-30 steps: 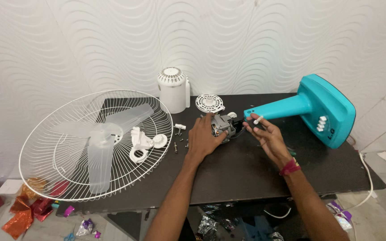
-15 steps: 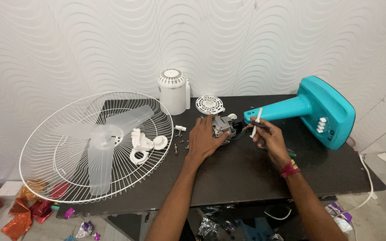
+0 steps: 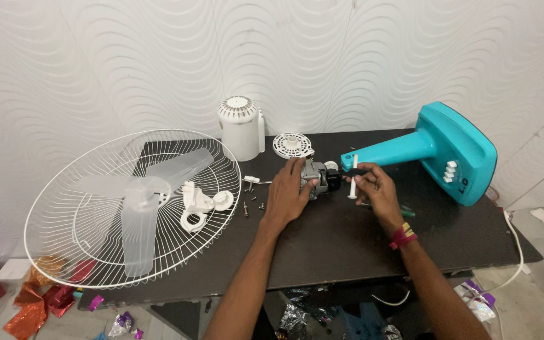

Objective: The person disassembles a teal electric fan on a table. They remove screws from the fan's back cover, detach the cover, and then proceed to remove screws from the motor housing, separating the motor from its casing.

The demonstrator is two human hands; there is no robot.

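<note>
Grey fan motor on black table, mid-table by teal fan base. Your left hand clasps motor. Your right hand pinches white pin upright.

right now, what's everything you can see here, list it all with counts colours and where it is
table: 1, black, centre
fan guard: 1, white wire, on the table's left end, overhanging
fan blade: 1, clear, lying in the guard
plastic fittings: a few, white, on the guard's right side
motor cover: 1, white, upright at the back
round grille cap: 1, white, behind the motor
screws: several, small, left of the left hand
fan motor: 1, grey metal, mid-table
fan stand: 1, teal, lying at the right
foil scraps: many, red and orange, floor at left
left hand: on the motor
right hand: holds a white rod
</note>
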